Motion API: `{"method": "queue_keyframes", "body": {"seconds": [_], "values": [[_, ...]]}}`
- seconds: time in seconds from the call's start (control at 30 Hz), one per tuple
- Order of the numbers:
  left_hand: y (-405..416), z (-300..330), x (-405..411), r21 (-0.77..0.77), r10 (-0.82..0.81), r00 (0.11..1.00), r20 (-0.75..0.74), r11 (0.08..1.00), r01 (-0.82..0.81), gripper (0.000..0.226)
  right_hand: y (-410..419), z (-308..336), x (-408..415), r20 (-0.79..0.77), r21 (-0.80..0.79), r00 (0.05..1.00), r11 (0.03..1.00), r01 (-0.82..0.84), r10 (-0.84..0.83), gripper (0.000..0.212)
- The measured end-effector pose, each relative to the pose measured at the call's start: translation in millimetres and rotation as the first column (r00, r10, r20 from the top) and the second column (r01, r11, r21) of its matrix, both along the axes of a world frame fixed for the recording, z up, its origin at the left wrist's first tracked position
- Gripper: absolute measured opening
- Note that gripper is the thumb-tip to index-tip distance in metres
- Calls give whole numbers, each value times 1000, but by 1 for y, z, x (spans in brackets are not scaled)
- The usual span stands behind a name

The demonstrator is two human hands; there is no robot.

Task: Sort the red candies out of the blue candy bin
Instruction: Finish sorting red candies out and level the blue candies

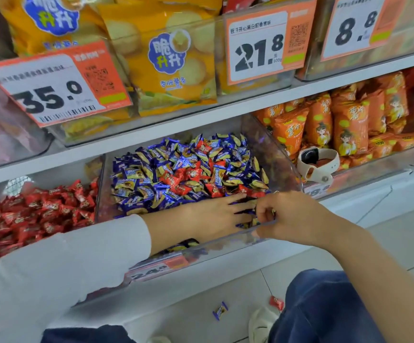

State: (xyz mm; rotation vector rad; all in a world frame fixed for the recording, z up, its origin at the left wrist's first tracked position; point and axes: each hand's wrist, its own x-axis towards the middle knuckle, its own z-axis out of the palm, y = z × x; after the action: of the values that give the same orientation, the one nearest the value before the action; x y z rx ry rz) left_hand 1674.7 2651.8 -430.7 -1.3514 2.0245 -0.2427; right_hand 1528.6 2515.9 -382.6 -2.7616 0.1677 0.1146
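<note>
Over blue candy bin (285,154): left hand (216,216) flat, fingers spread, raking wrappers aside (likely exposing red candies (176,179)); right hand (282,214) curled, pinching something, unclear what.

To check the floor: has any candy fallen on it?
Yes, a blue candy and a red candy lie on the floor.

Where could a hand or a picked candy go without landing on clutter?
Bare white shelf ledge runs right of the clear blue-candy bin, below the cream smartwatch. Grey floor tiles lie open around two dropped candies. Crowded: the bin's front, where both hands meet.
</note>
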Motion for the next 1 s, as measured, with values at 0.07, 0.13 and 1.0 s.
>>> {"method": "queue_keyframes", "body": {"seconds": [0.07, 0.13, 1.0], "values": [[-12, -2, -4, -24, 30, 997, 66, 999, -28, 51, 0, 0, 0, 6, -20, 1000, 1000, -10, 10, 23], [-26, 0, -7, -70, 103, 985, 136, 993, -94, 52, 2, 0, 0, 20, -27, 1000, 1000, -3, 3, 23], [70, 59, 48, -15, 737, 281, -614, 346, -938, 77, 5, 3, -5, 23, -35, 999, 999, 27, -26, 18]]}}
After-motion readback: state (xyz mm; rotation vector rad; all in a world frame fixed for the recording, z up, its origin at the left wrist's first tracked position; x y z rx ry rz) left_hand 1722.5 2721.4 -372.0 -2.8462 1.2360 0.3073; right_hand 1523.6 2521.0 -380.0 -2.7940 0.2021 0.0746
